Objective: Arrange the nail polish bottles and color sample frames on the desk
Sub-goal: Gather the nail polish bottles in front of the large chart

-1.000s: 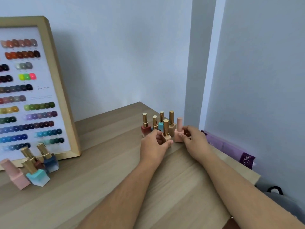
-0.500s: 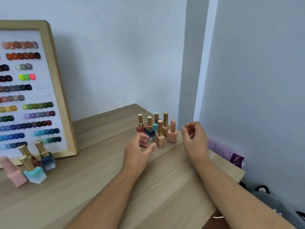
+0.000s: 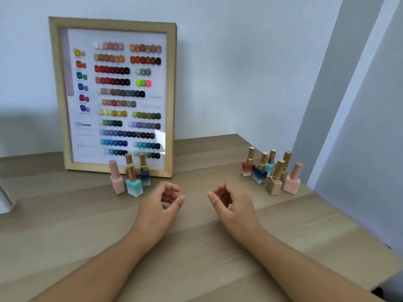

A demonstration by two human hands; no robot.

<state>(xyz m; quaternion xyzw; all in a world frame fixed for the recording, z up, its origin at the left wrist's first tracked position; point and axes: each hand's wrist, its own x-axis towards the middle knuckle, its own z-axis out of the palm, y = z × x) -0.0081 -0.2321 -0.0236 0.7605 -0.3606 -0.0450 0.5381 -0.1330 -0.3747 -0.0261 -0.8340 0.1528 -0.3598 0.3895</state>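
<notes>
A wooden color sample frame leans against the wall on the desk. In front of it stand a pink bottle, a turquoise bottle, a dark blue bottle and one more partly hidden behind them. At the right stands a cluster of several bottles: red, blue, teal, tan, pink. My left hand and my right hand hover mid-desk between the two groups, fingers curled and apart, holding nothing.
The desk's right edge runs diagonally close to the right-hand bottles, with a wall corner just beyond. A pale object pokes in at the left edge of the view.
Both hands let go of the right-hand bottles and drew back toward the desk's middle. The view swung left, bringing the whole frame into sight.
</notes>
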